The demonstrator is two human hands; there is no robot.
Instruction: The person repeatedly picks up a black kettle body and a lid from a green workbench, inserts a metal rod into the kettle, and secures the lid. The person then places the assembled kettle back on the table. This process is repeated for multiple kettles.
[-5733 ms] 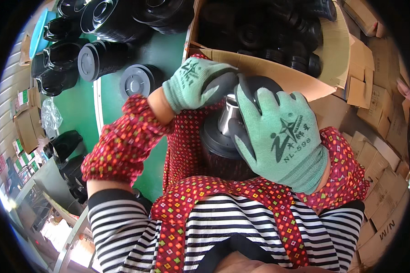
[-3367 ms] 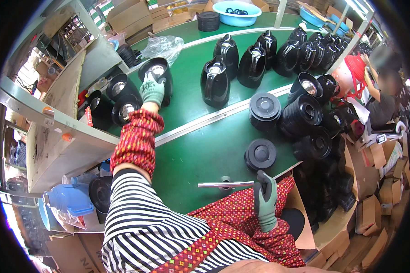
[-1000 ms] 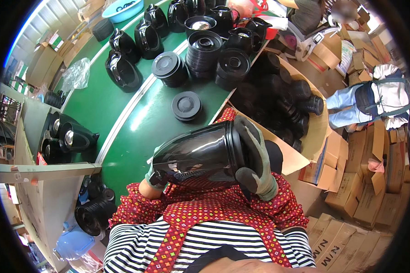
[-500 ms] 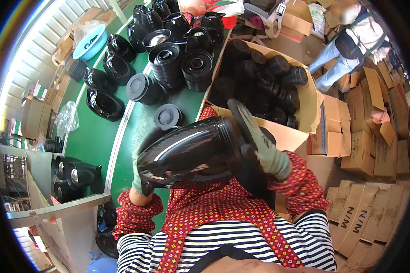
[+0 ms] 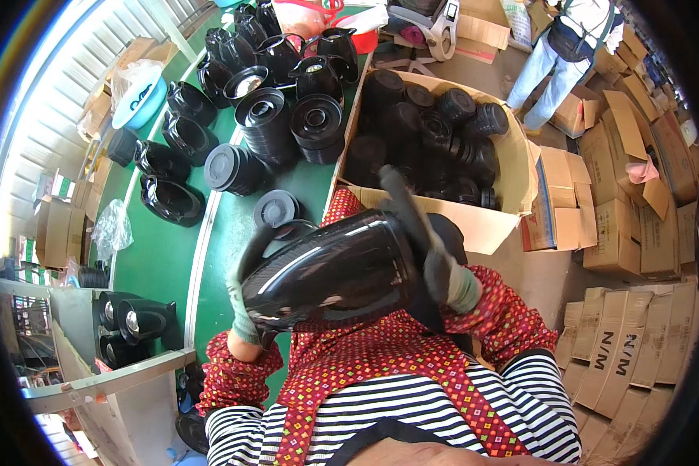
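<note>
Your left hand (image 5: 245, 311) cups the base end of the glossy black kettle body (image 5: 330, 272), held sideways at chest height above the green bench (image 5: 217, 256); your right hand (image 5: 443, 272) clamps the opposite end. The smooth shell may slip from gloved fingers and strike the cardboard box (image 5: 512, 155)

glossy black kettle body (image 5: 330, 272) centre; green gloves with dark palms, left hand (image 5: 242, 307) at 8 o'clock, right hand (image 5: 435, 256) at 3; red patterned sleeves (image 5: 512, 322); green table (image 5: 217, 256) at 10; brown cardboard box (image 5: 512, 171) at 1
</note>
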